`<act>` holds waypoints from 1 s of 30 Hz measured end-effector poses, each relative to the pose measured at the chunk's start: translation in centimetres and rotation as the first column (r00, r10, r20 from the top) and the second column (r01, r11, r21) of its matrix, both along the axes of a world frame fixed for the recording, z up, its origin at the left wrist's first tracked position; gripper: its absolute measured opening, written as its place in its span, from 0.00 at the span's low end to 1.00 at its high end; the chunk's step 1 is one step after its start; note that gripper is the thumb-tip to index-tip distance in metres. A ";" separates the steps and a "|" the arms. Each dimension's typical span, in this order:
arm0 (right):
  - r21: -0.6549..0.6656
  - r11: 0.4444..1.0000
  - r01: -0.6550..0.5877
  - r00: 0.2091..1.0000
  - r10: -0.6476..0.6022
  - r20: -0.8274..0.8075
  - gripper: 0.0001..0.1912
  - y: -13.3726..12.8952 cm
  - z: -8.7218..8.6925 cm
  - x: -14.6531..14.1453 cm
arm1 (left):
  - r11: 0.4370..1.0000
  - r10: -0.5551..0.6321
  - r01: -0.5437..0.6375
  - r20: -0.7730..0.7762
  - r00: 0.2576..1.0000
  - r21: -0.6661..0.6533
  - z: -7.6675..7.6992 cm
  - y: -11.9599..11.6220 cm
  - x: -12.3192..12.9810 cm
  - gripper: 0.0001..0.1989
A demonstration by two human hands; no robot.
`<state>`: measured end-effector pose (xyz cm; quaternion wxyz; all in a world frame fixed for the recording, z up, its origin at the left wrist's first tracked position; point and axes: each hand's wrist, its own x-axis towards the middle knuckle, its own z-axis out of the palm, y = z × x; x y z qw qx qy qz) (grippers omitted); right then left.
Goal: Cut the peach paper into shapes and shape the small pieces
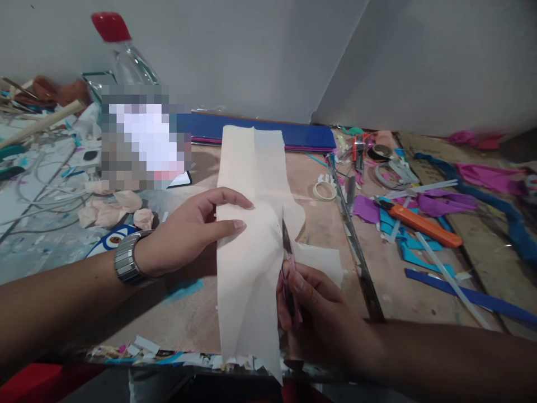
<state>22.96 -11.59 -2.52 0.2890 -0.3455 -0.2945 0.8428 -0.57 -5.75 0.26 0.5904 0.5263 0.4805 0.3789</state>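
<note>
A long cream sheet [251,162] stands out over the middle of the table, its lower end hanging past the front edge. My left hand [188,229], with a metal watch [128,257] on the wrist, grips the sheet's left side between thumb and fingers. Scissors [289,246] with pinkish handles are in my right hand [312,296], fingers closed round the handles. The blades point away from me, against the sheet's right side, where a curved edge shows. Another pale piece [321,260] lies to the right, partly under the sheet.
Behind the sheet lies a blue stack [310,137]. A tape roll [324,191], an orange cutter [423,224] and coloured scraps are at right. On the left are a blurred-out lit screen [146,137], cables, crumpled peach pieces [113,208] and a red-capped bottle [130,61].
</note>
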 end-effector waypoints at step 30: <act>-0.036 0.999 0.013 0.998 -0.015 -0.059 0.24 0.0 -0.1 0.2 | 0.999 -0.039 0.039 -0.009 0.999 0.002 0.1 0.0 -0.2 0.12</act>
